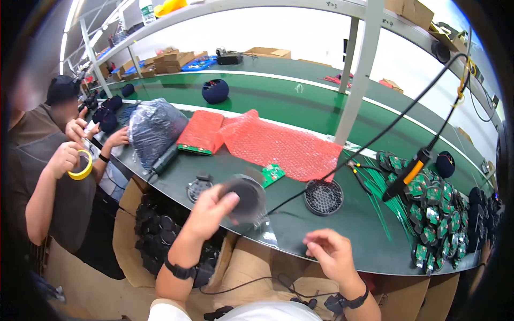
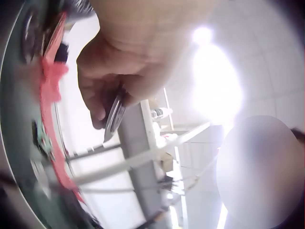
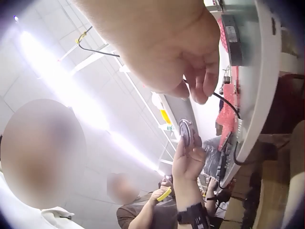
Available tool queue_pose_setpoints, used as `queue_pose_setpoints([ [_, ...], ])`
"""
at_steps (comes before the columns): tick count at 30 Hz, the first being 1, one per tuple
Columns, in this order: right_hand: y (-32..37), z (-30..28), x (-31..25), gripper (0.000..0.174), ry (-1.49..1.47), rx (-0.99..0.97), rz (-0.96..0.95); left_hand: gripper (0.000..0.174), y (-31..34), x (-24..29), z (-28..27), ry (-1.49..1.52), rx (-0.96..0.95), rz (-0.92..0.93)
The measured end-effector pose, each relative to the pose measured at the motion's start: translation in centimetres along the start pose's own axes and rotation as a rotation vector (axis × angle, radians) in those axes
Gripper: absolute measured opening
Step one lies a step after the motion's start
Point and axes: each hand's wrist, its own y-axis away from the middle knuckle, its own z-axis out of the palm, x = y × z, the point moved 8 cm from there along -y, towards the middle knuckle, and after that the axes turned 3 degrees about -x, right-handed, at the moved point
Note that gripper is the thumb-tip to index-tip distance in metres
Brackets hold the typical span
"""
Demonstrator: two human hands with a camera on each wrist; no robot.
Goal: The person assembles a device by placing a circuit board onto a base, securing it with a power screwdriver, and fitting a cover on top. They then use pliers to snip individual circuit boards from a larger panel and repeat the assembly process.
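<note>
My left hand (image 1: 206, 214) pinches a dark round disc (image 1: 245, 199) between thumb and fingers, above the bench's front edge. The disc is motion-blurred in the head view; edge-on in the left wrist view, it looks thin with a shiny rim. Under it, a piece of clear film (image 1: 266, 234) lies at the bench edge. My right hand (image 1: 333, 252) hovers before the bench, fingers loosely curled and holding nothing. Between and beyond the hands sit a black round housing with a perforated face (image 1: 323, 198), a green circuit board (image 1: 273, 174) and another dark round part (image 1: 200, 188).
Red bubble wrap (image 1: 284, 150) stretches across the bench. A black-and-orange tool (image 1: 409, 174) hangs from a cable at right, beside green wires (image 1: 377, 187) and heaped parts with green boards (image 1: 441, 214). A carton (image 1: 126, 249) of black parts stands below. Another person (image 1: 53, 160) works at left.
</note>
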Motion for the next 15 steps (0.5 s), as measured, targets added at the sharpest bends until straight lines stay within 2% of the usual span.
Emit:
queue_pose_setpoints([
  [2,-0.3,-1.1,-1.1,0.032,-0.389,0.169,0.056,0.039,1.7,-0.6,6.1,0.071,-0.269,-0.144],
  [4,-0.6,-1.9,-0.5,0.036,-0.457,0.133,0.121,0.039,2.4,-2.0,10.4,0.094,-0.432,-0.204],
  [6,-0.2,-2.6,1.0,0.041,-0.532,0.094,0.179,0.035,2.1,-3.5,13.1,0.117,-0.504,-0.156],
  [8,0.8,-3.2,3.6,0.036,-0.492,0.027,0.286,0.030,1.7,-5.1,14.3,0.155,-0.487,-0.183],
  [9,1.3,-4.0,3.5,0.028,-0.447,0.117,0.281,0.030,1.6,-5.0,14.1,0.156,-0.486,-0.185],
  [10,1.7,-4.2,3.4,0.028,-0.451,0.113,0.283,0.027,0.8,-3.2,12.2,-0.230,-0.287,0.037],
  [11,2.1,-5.8,1.8,0.026,-0.217,0.216,0.090,0.025,0.6,-1.0,10.5,-0.613,-0.078,0.257],
  [12,2.7,-6.8,-0.3,0.025,0.019,0.317,-0.102,0.020,-0.1,-0.5,7.8,-0.598,0.115,0.250],
  [13,3.2,-7.2,-1.5,0.025,0.170,0.359,-0.093,0.018,-0.8,0.1,5.2,-0.677,0.257,0.265],
  [14,3.4,-7.5,-1.1,0.025,0.167,0.360,-0.089,0.018,-1.8,0.4,2.8,-0.838,0.387,0.380],
  [15,4.0,-7.2,-1.9,0.027,0.414,0.327,-0.206,0.022,-3.2,0.0,0.7,-0.903,0.425,0.317],
])
